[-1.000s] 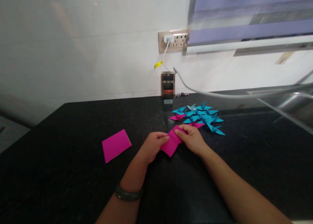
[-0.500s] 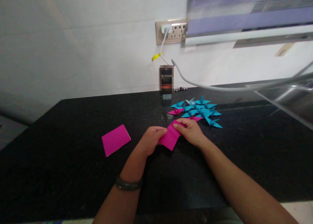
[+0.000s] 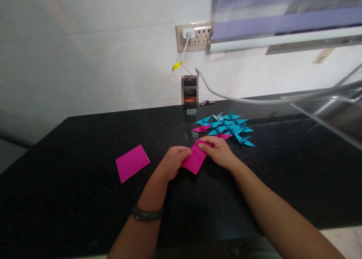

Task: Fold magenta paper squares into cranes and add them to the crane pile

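Both my hands grip one folded magenta paper sheet [image 3: 194, 161] just above the black countertop [image 3: 70, 206]. My left hand [image 3: 172, 161] pinches its left edge, fingers closed. My right hand [image 3: 217, 151] pinches the upper right part with thumb and fingers pressed together. A dark band circles my left wrist. Behind my right hand lies a cluster of several folded paper cranes [image 3: 227, 127], mostly blue with a few magenta ones.
A second magenta paper square [image 3: 131, 162] lies flat to the left of my hands. A small dark device [image 3: 189, 91] stands against the white wall, cabled to a wall socket [image 3: 194, 37]. A metal sink and a thin curved rod [image 3: 283, 99] are at the right.
My hands and the folded magenta sheet keep nearly the same pose; the view has shifted slightly, so everything sits a little higher and further left in the picture.
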Demonstrator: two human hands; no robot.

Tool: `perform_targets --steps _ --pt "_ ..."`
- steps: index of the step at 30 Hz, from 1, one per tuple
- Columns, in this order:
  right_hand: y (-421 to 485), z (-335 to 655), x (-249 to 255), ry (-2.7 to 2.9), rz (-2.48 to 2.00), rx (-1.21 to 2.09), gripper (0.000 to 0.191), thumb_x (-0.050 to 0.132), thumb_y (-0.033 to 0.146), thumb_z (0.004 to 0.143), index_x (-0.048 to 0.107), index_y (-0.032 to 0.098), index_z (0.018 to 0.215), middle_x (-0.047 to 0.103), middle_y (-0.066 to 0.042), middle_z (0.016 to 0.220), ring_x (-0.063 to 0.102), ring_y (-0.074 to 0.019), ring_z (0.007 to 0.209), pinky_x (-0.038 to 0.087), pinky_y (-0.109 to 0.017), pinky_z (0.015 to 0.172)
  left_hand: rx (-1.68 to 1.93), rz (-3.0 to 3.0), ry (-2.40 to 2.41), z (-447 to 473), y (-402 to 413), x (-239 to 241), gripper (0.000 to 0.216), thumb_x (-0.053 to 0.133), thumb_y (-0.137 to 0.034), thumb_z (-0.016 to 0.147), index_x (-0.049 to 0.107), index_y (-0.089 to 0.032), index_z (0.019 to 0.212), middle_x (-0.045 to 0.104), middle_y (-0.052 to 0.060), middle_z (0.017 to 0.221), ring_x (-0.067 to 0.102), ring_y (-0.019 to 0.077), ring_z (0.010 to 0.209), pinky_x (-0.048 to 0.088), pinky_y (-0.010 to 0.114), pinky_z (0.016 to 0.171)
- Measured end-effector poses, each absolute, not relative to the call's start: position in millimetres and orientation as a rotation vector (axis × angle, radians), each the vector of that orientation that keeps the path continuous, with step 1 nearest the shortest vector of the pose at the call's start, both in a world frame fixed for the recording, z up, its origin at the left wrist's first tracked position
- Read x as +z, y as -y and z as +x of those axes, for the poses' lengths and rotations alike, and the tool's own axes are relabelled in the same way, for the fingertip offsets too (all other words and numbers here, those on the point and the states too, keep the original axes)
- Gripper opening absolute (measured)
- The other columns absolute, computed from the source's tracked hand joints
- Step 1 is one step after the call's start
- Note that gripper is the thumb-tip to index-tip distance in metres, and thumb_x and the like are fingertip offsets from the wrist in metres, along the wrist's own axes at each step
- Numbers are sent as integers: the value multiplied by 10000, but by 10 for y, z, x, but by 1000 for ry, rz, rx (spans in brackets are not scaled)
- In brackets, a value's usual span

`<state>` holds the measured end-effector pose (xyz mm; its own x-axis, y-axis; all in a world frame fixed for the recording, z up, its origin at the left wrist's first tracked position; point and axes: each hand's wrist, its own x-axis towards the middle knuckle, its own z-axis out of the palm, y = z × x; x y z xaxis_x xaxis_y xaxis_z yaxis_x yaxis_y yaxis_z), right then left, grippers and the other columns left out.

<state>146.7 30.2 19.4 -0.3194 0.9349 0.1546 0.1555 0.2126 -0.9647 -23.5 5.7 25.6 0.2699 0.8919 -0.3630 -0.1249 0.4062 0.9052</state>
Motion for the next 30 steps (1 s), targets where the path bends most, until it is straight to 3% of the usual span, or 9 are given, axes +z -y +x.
perform_targets --steps 9,18,30 --pt "-333 1589 233 2004 -730 996 152 577 223 778 701 233 865 586 -40 848 552 -139 817 448 -287 748 918 774 -1037 -239 -63 305 164 627 -218 618 636 -90 719 609 25 582 493 92 485 343 219 504" --pt "-323 1603 201 2173 -741 953 231 566 199 792 679 258 985 588 -35 874 545 -127 804 446 -254 705 947 748 -1058 -254 -70 298 138 624 -186 634 630 -79 721 628 41 596 527 102 504 380 226 521" --pt "-294 1585 220 2258 -747 912 232 551 237 807 672 263 1004 588 -33 873 557 -124 781 452 -243 682 935 744 -1064 -265 -69 306 130 615 -189 649 633 -80 718 622 40 586 520 100 496 387 230 519"
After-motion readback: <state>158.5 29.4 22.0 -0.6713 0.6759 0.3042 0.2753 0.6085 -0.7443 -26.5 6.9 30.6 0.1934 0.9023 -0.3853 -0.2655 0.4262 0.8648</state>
